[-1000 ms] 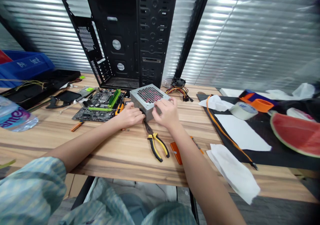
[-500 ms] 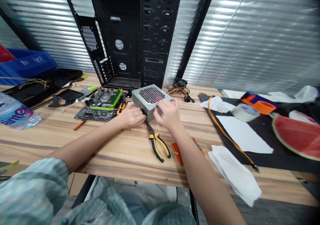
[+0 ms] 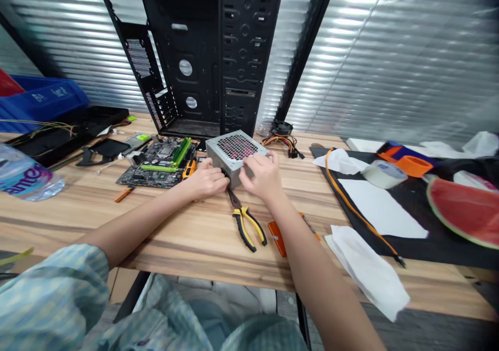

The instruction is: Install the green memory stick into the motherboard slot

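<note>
A grey computer power supply [image 3: 226, 158] with a honeycomb fan grille on top sits on the wooden table in front of me. My right hand [image 3: 262, 177] grips its near right side, thumb and fingers against the casing. At the near left face, my left hand [image 3: 208, 180] is closed, its fingertips by a black fitting low on the casing. Whatever those fingers pinch is hidden. Combination pliers [image 3: 247, 223] with yellow and black handles lie just below, jaws pointing at the power supply. Left of it is a motherboard [image 3: 156, 177] with green slots, and an orange-yellow tool [image 3: 189, 169] beside my left hand.
Behind stands an open black computer case [image 3: 198, 44]. Bundled cables [image 3: 286, 142] lie at its right. A water bottle [image 3: 29, 177] and blue bin [image 3: 42, 101] are on the left. To the right are a black mat [image 3: 440, 247], white tissue [image 3: 366, 270] and watermelon slice [image 3: 468, 210].
Both hands keep the same hold on the power supply, with hardly any movement. The view has shifted very slightly.
</note>
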`<action>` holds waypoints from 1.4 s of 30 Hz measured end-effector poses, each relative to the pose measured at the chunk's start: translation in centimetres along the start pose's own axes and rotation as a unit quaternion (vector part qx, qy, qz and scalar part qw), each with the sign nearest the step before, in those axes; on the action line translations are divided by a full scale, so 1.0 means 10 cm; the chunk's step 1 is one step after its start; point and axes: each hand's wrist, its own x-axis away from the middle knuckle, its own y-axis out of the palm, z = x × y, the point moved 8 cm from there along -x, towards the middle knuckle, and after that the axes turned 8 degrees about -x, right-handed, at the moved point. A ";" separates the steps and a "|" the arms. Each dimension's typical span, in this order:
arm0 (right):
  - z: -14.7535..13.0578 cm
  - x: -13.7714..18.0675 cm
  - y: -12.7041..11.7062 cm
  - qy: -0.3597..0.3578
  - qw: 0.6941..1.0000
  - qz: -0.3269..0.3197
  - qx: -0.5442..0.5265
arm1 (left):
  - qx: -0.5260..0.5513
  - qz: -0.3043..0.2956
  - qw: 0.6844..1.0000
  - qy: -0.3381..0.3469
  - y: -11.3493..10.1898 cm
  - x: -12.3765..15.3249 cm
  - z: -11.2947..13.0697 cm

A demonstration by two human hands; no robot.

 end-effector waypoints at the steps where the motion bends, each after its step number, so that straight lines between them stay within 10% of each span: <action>1: 0.00 0.00 0.00 0.001 1.000 -0.002 0.002 | -0.001 0.003 1.000 0.002 -0.01 0.00 0.01; 42: -0.01 -0.02 -0.01 0.004 0.999 0.016 0.034 | 0.079 -0.012 0.997 -0.015 0.08 0.03 -0.06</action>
